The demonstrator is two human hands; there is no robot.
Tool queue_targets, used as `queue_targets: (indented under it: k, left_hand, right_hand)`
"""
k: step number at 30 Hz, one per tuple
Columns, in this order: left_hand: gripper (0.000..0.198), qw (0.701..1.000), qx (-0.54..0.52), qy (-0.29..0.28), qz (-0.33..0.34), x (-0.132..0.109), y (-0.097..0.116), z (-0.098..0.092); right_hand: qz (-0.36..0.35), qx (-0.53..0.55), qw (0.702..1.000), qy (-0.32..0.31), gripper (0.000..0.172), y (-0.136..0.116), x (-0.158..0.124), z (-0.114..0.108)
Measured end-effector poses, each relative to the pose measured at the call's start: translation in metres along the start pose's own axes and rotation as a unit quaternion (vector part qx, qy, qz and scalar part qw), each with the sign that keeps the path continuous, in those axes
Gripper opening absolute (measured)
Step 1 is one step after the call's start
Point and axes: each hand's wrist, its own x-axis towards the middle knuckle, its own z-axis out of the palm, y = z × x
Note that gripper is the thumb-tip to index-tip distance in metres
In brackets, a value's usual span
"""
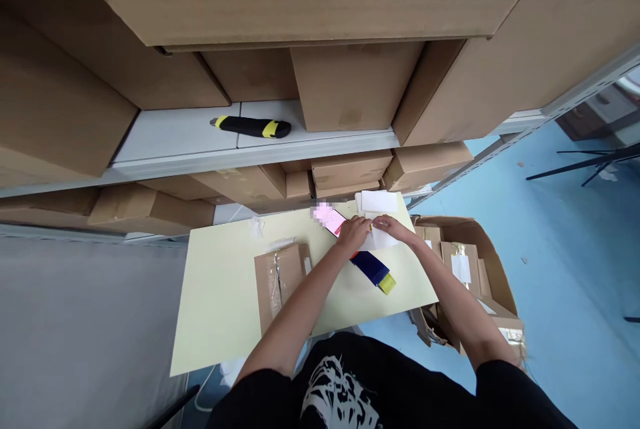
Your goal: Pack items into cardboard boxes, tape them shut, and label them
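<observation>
My left hand (354,233) is closed, with its fingertips at the left top edge of a sheet of white paper (381,240). From the other side my right hand (391,225) pinches the same sheet, its fingertips near the left ones. A tiny yellowish bit (371,226) shows between the hands; what it is I cannot make out. More white paper (379,201) lies just beyond. Left of my left hand is a phone (332,218) with a pink screen, partly covered by that hand. Below the hands lies a dark blue flat object (369,266) with a yellow-green end.
A taped cardboard parcel (290,274) rests on the pale yellow table (215,296). A black and yellow utility knife (253,126) lies on the shelf (175,132) among cardboard boxes (350,86). At the table's right stands a large open carton (493,252) holding several parcels.
</observation>
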Motion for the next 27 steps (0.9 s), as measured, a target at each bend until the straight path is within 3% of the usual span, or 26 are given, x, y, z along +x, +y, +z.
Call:
queue_targets:
  k: [6, 14, 20, 27]
  left_hand:
    - [0.024, 0.999, 0.012, 0.019, -0.024, -0.001, 0.005, 0.014]
    - [0.022, 0.998, 0.029, 0.04, 0.038, -0.005, 0.0, 0.025]
    - [0.024, 0.997, 0.022, 0.059, 0.048, -0.007, 0.0, 0.027]
    - [0.033, 0.997, 0.035, 0.045, 0.053, -0.009, 0.001, 0.023]
  right_hand:
    - [0.012, 0.061, 0.997, -0.039, 0.048, -0.005, -0.003, -0.003]
    - [0.034, 0.08, 0.993, -0.079, 0.044, -0.012, -0.002, -0.009]
    - [0.043, 0.081, 0.992, -0.089, 0.047, -0.013, -0.002, -0.011]
    - [0.043, 0.089, 0.991, -0.093, 0.047, -0.013, -0.004, -0.013]
